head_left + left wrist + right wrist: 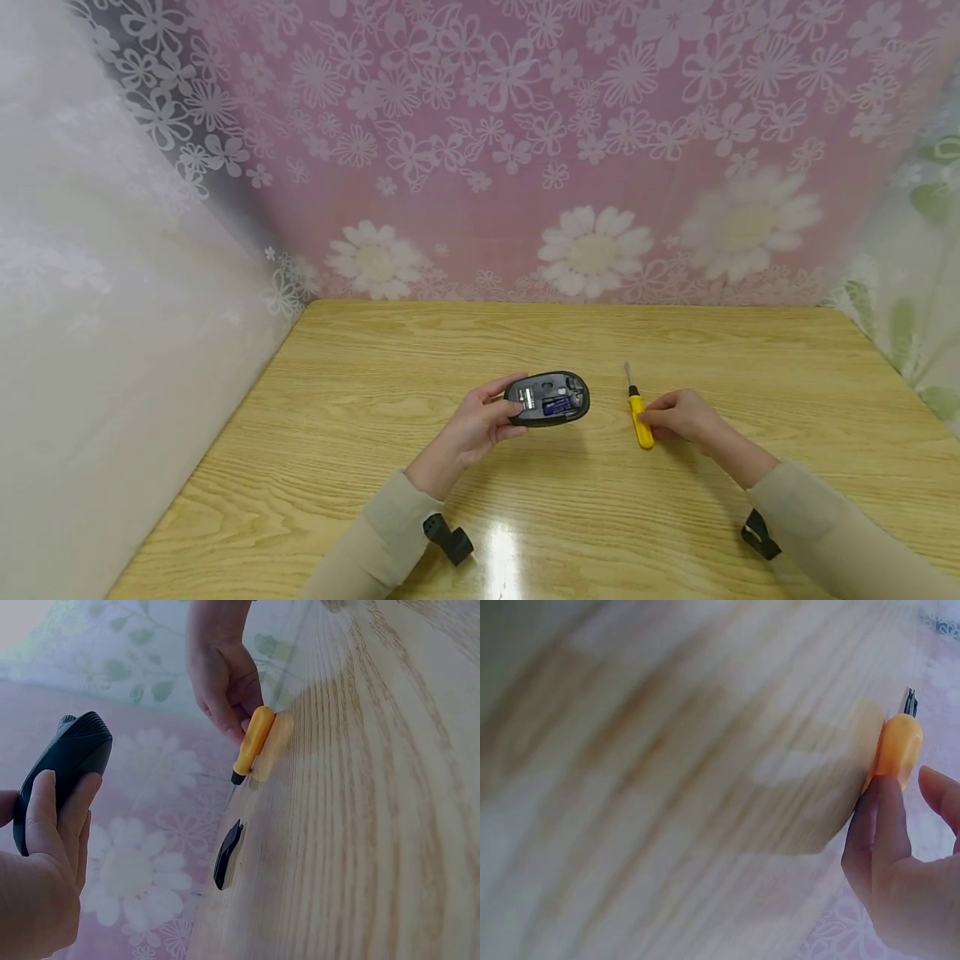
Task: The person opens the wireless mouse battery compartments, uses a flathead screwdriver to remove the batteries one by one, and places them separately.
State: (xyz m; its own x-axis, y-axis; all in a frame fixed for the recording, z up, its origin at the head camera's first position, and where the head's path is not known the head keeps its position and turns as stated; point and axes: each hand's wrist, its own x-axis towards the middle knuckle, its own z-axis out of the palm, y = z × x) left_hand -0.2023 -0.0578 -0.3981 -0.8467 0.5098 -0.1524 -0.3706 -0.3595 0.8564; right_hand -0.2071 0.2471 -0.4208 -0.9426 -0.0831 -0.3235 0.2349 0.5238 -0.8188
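Beige fabric sleeves (375, 542) come nearest the camera, with a black strapped device (448, 540) at the left wrist. Ahead, an oval black computer mouse (536, 410) is held above the pale wood-grain surface (420, 333), underside up, its compartment uncovered and a dark blue cylindrical battery (557, 406) inside. The left hand (468, 425) has its grip pinching one end, thumb over the underside. Near it, a metal-shafted screwdriver with a yellow handle (639, 421) appears to rest on the surface; the right hand (686, 415) touches it with its fingers, grip spread, thumb apart. By its tip lies a small flat black piece (228, 855), perhaps the mouse's cover. The step in hand seems to be setting down or taking up the screwdriver; the next move probably calls for keeping the mouse steady, compartment upward.
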